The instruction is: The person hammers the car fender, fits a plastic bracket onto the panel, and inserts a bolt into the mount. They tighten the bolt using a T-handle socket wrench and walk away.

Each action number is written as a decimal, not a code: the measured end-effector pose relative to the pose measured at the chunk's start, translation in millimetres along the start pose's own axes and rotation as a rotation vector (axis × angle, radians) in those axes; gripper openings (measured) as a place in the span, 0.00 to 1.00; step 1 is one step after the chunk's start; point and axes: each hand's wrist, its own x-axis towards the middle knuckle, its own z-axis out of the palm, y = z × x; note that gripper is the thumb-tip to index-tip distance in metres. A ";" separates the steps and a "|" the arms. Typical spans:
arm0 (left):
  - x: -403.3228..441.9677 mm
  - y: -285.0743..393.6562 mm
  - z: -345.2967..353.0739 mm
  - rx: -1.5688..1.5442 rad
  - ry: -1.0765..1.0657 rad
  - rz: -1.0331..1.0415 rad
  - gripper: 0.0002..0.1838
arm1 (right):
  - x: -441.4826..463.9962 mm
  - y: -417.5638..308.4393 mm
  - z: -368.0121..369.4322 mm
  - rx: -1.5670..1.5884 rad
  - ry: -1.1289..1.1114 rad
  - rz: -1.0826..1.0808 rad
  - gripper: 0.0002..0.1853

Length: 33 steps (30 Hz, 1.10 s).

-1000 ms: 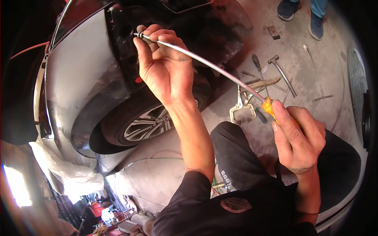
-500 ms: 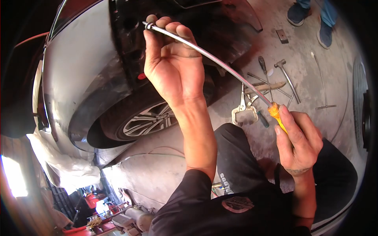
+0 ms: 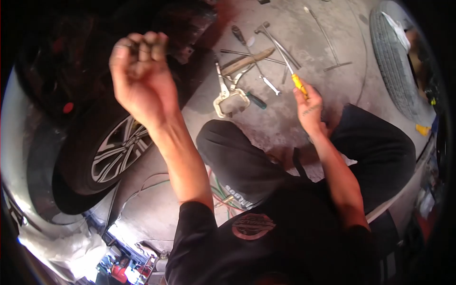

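Note:
My right hand (image 3: 310, 107) is closed around the yellow handle of a long screwdriver (image 3: 298, 84), held over the tools on the floor. Its thin metal shaft points up and away, passing over a hammer (image 3: 280, 45). My left hand (image 3: 145, 80) is raised at the dark underside of the car's wheel arch, palm toward me. Its fingers are curled and slightly blurred, and what they hold, if anything, cannot be made out. Below that hand is the car's wheel (image 3: 118, 149) with its multi-spoke rim.
Locking C-clamp pliers (image 3: 219, 102), a combination wrench (image 3: 271, 86), a green-handled tool (image 3: 256, 100), a wooden-handled brush (image 3: 256, 59) and a black-handled screwdriver (image 3: 238, 34) lie on the concrete. Farther right are a T-handle bar (image 3: 327, 40) and a loose tire (image 3: 396, 66). Hoses (image 3: 221, 192) run beside my knee.
My left hand has left the screwdriver's tip and moved left toward the car, its fingers curling. The right hand has carried the screwdriver away, over the floor tools. My view has shifted right.

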 end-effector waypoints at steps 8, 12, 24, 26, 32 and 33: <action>-114.4 -97.6 -86.1 0.048 0.446 -0.461 0.15 | -1.4 129.1 34.3 -0.358 -0.300 -0.145 0.10; -140.7 -88.4 -121.4 -0.013 0.486 -0.485 0.13 | 146.4 184.3 -3.9 -0.762 0.153 -0.191 0.08; -137.6 -124.6 -112.4 -0.051 0.503 -0.592 0.12 | 189.5 254.0 -47.7 -0.768 0.076 0.003 0.20; -120.4 -121.9 -100.4 -0.030 0.460 -0.561 0.13 | 168.3 201.5 -21.4 -0.466 0.039 0.152 0.18; -64.5 -108.9 -69.5 -0.050 0.403 -0.390 0.13 | 57.7 -50.5 -14.1 0.627 -0.172 0.184 0.21; -56.2 -104.8 -67.3 -0.068 0.398 -0.341 0.12 | 47.0 -69.4 -23.5 0.727 -0.266 0.079 0.21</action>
